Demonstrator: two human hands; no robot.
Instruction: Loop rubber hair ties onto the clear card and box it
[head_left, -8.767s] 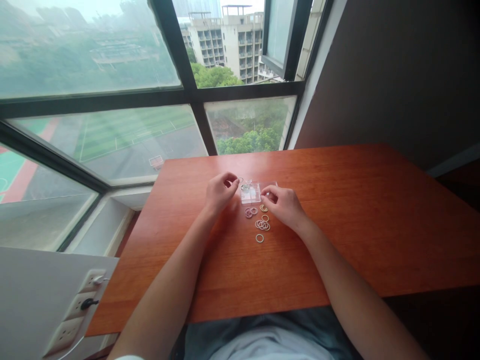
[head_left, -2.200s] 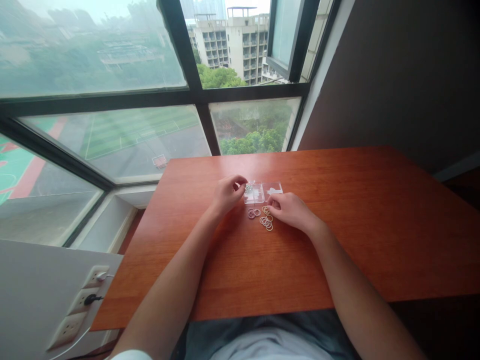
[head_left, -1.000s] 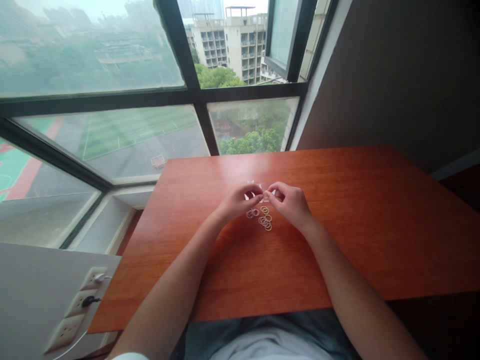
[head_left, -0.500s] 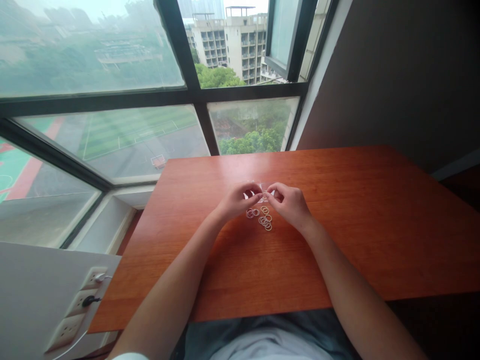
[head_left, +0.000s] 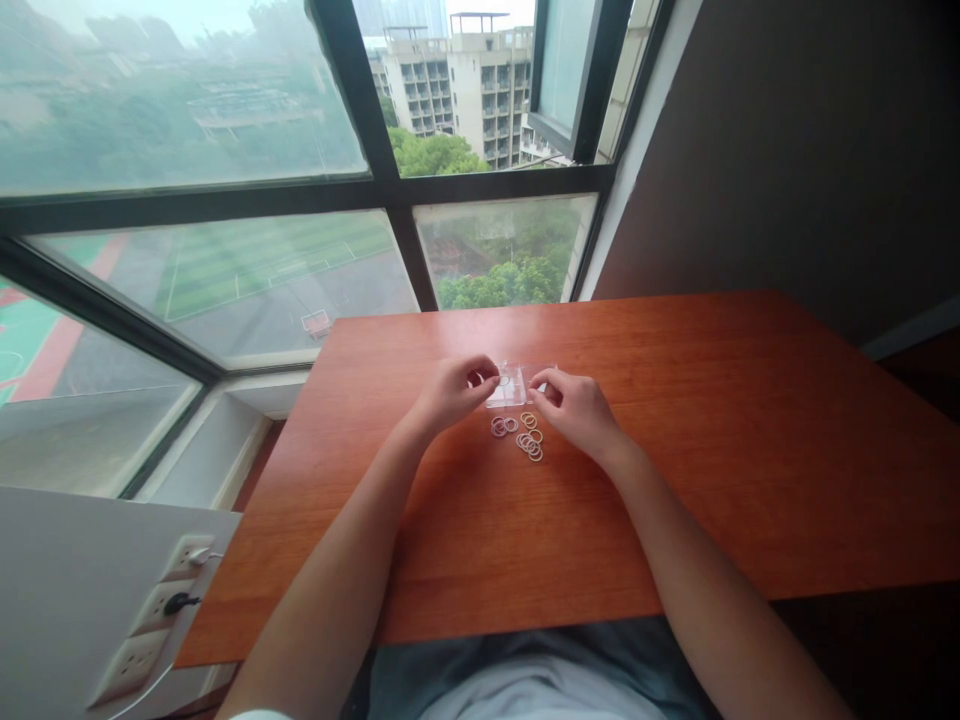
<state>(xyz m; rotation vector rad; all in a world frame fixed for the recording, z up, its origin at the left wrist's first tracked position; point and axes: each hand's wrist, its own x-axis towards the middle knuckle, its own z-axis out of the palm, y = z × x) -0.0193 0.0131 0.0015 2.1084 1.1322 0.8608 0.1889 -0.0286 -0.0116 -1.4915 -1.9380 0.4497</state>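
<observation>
My left hand [head_left: 459,392] is pinched at the left side of a clear plastic box [head_left: 510,392], with a small thin ring [head_left: 504,380] at its fingertips. Over the box's right side, my right hand [head_left: 576,405] has thumb and forefinger together; anything between them is too small to make out. On the table just in front of the box lie small rings in loose groups: pinkish rings [head_left: 499,427] to the left, yellowish rings [head_left: 529,421] to the right, and whitish rings [head_left: 529,445] nearest me, several overlapping.
The reddish-brown wooden table [head_left: 720,450] extends widely to the right. Behind it stand dark-framed windows [head_left: 502,185], one pane swung open. A grey wall [head_left: 787,150] rises at the right. Sockets with plugs [head_left: 176,603] sit at the lower left.
My hands have parted: the left has moved left and slightly away from me, with a ring at its fingertips, and more of the clear box shows. My right hand has barely moved.
</observation>
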